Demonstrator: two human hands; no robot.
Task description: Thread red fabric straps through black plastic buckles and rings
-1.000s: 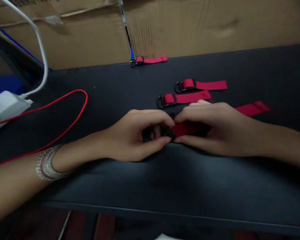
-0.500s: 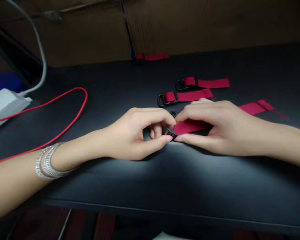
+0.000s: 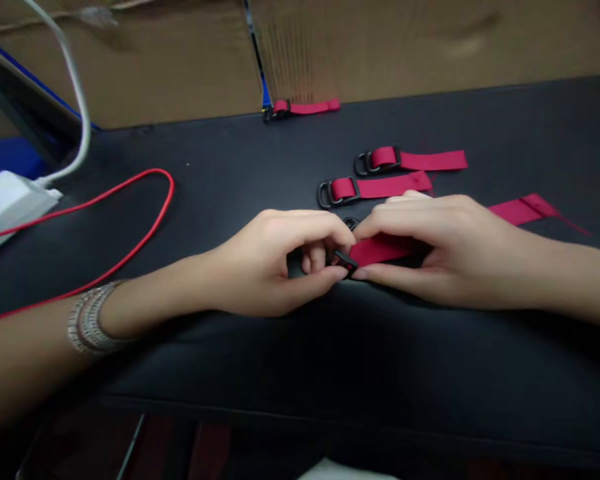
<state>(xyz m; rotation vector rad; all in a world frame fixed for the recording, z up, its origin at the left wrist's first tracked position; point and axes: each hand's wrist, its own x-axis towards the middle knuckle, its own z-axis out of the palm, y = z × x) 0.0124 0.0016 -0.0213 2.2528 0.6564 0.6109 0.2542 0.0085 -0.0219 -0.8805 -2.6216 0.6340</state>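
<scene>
My left hand [image 3: 275,263] and my right hand [image 3: 440,250] meet over the black table mat [image 3: 300,347]. Between them lies a red webbing strap [image 3: 380,251], pinched by my right thumb and fingers. My left fingertips pinch a small black plastic buckle [image 3: 347,262] at the strap's end, partly hidden by my fingers. Just beyond my fingers, a black plastic ring [image 3: 351,223] shows. Several silver bangles [image 3: 87,325] circle my left wrist.
Two red straps with black rings [image 3: 375,188] [image 3: 410,160] lie beyond my hands. A loose red strip [image 3: 523,210] lies right, another strap [image 3: 303,107] at the far edge. A red cord [image 3: 120,227] loops left, near a white box [image 3: 10,203] and white cable [image 3: 75,87]. Cardboard [image 3: 380,47] stands behind.
My hands stay together on the strap and buckle, with little change in grip. The whole view has shifted slightly, so the far straps sit higher and the scene looks brighter.
</scene>
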